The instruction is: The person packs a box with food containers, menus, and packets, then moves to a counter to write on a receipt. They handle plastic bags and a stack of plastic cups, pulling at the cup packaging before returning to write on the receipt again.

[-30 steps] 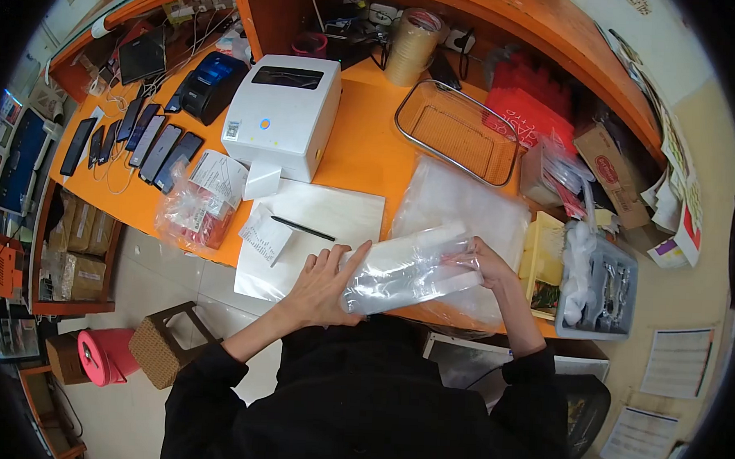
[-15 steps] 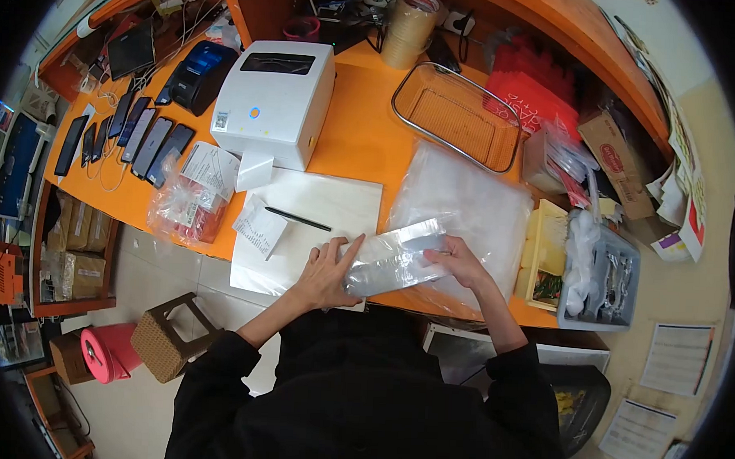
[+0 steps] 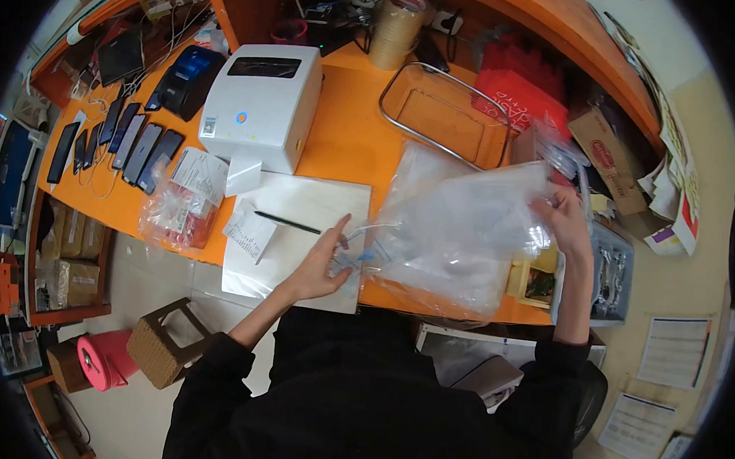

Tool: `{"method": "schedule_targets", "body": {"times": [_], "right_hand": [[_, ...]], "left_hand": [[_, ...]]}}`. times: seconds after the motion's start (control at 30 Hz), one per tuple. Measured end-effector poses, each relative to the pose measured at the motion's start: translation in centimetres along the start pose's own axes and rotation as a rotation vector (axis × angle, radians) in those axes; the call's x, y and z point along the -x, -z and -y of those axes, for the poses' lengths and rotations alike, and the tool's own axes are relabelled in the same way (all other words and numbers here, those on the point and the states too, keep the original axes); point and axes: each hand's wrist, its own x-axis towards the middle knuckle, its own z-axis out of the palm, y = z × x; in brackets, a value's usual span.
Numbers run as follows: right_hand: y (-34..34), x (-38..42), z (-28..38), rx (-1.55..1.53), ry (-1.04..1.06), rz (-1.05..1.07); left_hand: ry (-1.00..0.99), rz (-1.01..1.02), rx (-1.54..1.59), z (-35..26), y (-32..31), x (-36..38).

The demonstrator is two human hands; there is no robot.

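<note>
My right hand [image 3: 566, 218] pinches a clear plastic bag [image 3: 500, 198] by its right edge, lifted and blurred over a stack of clear plastic sheets [image 3: 451, 286]. With fingers spread, my left hand [image 3: 321, 264] rests at the right edge of a white pad [image 3: 291, 284], beside a small clear piece with blue marks [image 3: 366, 254]. On the pad lie a black pen [image 3: 287, 222] and a printed slip [image 3: 250, 231]. The silver packet cannot be made out.
A white label printer [image 3: 262, 110] stands behind the pad, left of a wire basket [image 3: 446, 114]. Phones [image 3: 125, 141] and a wrapped red parcel [image 3: 184, 213] lie at the left. A yellow tray [image 3: 523, 281] and a grey bin [image 3: 620, 277] stand right.
The silver packet is out of both hands. My right hand has moved right and up and taken hold of the clear bag. My left hand stays near the pad's edge.
</note>
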Motion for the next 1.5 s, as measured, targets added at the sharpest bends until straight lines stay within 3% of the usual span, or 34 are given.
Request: {"method": "schedule_targets", "body": {"times": [0.17, 0.3, 0.33, 0.37, 0.47, 0.6, 0.77, 0.83, 0.9, 0.93, 1.0, 1.03, 1.1, 1.2, 1.27, 1.3, 1.37, 1.4, 1.47, 1.5], "right_hand": [[1.9, -1.4, 0.2, 0.158, 0.12, -0.156], [1.9, -1.9, 0.9, 0.329, 0.071, -0.163], [1.5, -1.7, 1.4, 0.512, 0.208, -0.238], [1.0, -1.6, 1.9, 0.692, 0.348, -0.311], [0.1, -1.8, 2.6, 0.653, 0.426, -0.352], [0.5, -2.3, 4.2, 0.683, 0.312, -0.253], [3.0, -2.6, 5.1, 0.56, 0.232, -0.15], [2.3, -1.9, 8.2, 0.446, 0.21, -0.048], [1.6, -1.6, 10.6, 0.329, 0.183, 0.044], [1.4, -1.9, 11.4, 0.329, 0.236, 0.162], [1.1, -2.6, 12.3, 0.334, 0.296, 0.261], [0.8, -3.2, 12.3, 0.34, 0.309, 0.351], [-0.3, -4.2, 11.9, 0.349, 0.342, 0.422], [-2.6, -5.8, 8.8, 0.224, 0.265, 0.498], [-4.5, -7.4, 5.2, 0.134, 0.095, 0.627], [-5.9, -7.9, 3.4, 0.131, 0.1, 0.633], [-9.5, -8.1, 0.7, -0.195, 0.28, 0.481], [-11.4, -7.3, 0.1, -0.198, 0.282, 0.493], [-15.3, -5.4, -0.8, -0.656, -0.194, 0.113], [-16.7, -4.7, -1.2, -0.659, -0.192, 0.125]], "left_hand": [[0.053, -0.174, 0.097, 3.9, 1.1, -1.1], [0.153, -0.228, 0.13, 4.9, 2.0, -1.9], [0.154, -0.228, 0.133, 5.0, 1.8, -2.0], [0.111, -0.287, -0.019, 5.1, 1.7, -2.1], [0.043, -0.399, -0.237, 4.5, 1.4, -2.2], [-0.072, -0.528, -0.479, 1.5, 1.1, -2.8], [-0.263, -0.488, -0.208, -3.8, 1.8, -6.3], [-0.432, -0.395, -0.157, -7.9, 2.2, -9.0], [-0.522, -0.102, -0.03, -11.5, 2.4, -11.8], [-0.529, -0.101, -0.031, -12.0, 2.3, -13.2], [-0.277, 0.776, 0.34, -12.3, 2.1, -15.7], [-0.29, 0.779, 0.328, -11.7, 1.4, -15.6], [0.122, 1.221, 1.144, -9.8, -0.7, -14.1], [0.117, 1.141, 1.281, -7.4, -2.7, -10.7], [0.283, 1.095, 1.577, -6.0, -3.0, -9.1], [0.284, 1.086, 1.576, -5.1, -2.9, -8.7], [0.538, 0.812, 1.553, -3.5, -2.4, -8.0], [0.537, 0.723, 1.478, -3.2, -2.0, -7.6], [0.597, 0.578, 1.461, -2.9, -1.3, -7.0], [0.656, 0.449, 1.439, -2.8, -0.9, -6.8]]}}
